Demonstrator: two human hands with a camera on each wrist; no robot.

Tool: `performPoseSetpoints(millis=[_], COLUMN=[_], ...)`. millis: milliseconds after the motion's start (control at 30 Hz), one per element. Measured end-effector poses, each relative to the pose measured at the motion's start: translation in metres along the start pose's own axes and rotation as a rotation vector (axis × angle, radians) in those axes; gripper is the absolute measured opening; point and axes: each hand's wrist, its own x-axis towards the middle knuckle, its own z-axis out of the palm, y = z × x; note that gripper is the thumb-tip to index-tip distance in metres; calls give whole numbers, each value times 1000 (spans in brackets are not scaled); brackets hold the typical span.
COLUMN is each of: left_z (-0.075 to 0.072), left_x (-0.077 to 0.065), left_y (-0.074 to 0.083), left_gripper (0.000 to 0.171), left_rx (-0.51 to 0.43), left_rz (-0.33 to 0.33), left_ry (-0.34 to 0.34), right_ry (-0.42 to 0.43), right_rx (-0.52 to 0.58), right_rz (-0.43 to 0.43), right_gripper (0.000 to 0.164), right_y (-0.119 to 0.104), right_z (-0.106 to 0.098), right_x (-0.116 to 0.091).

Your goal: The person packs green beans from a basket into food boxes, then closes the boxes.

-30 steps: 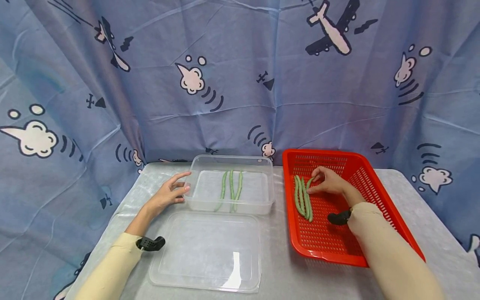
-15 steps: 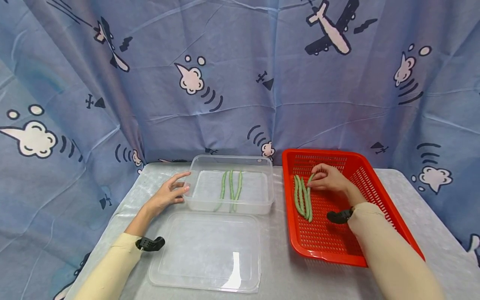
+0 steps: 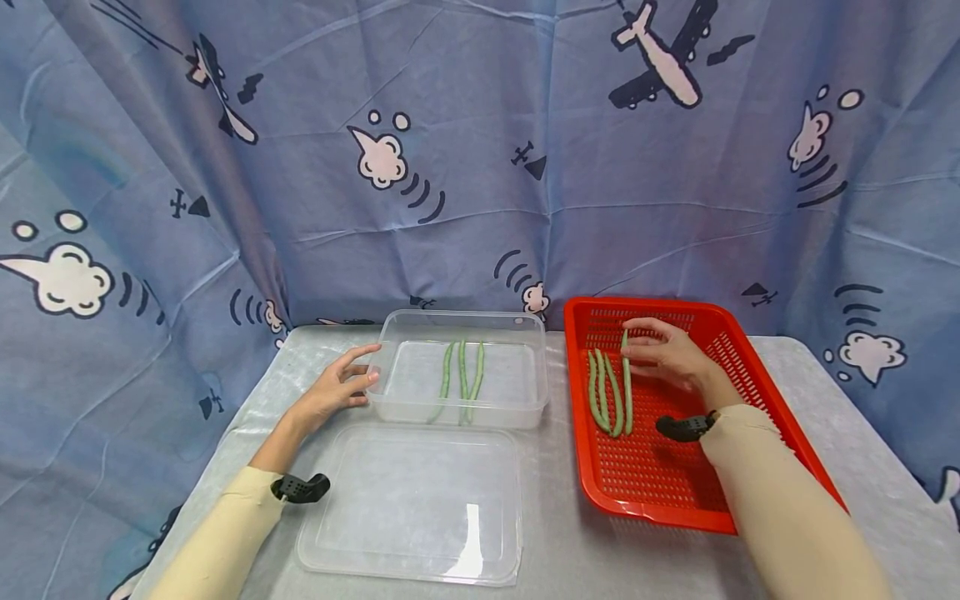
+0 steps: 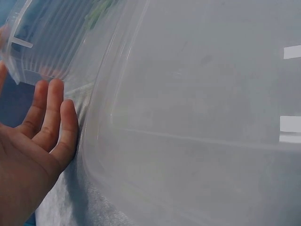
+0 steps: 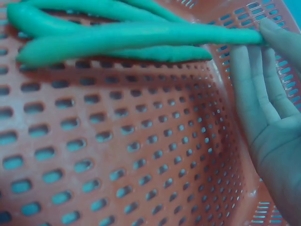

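My right hand (image 3: 663,354) pinches one end of a green bean (image 3: 627,392) inside the red basket (image 3: 592,492). In the right wrist view that green bean (image 5: 141,36) stretches away from the thumb and fingertips, its far end close over the perforated floor. Several other green beans (image 3: 602,392) lie side by side at the basket's left. My left hand (image 3: 333,390) touches the left wall of a clear plastic box (image 3: 510,417) with its fingers extended; in the left wrist view the fingertips are right at the box (image 4: 51,52). Three green beans (image 3: 462,375) lie in the box.
A clear flat lid (image 3: 412,500) lies on the table in front of the box, near the left forearm. The grey-white table cover (image 3: 551,517) shows between lid and basket. A blue printed curtain (image 3: 465,208) hangs behind and at both sides.
My right hand has drawn one green bean up and slightly right, apart from the others in the basket. The left hand and the box have stayed in place.
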Motion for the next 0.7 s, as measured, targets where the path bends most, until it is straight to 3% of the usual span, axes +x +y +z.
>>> performPoseSetpoints(millis=[233,500,700], left_z=[-1,-4,-6], left_x=[0,2,3], left_y=[-1,-2,-1], left_gripper=[63,63,63], left_rx=[-3,-11,-23], left_rz=[0,25,44], left_ry=[9,-8,-14], right_ry=[56,141,153], right_rx=[17,108,140], right_rz=[-42,-99,-135], right_gripper=[56,53,53], right_y=[-10,-25,-40], right_z=[3,6,9], right_x=[1,-1,-2])
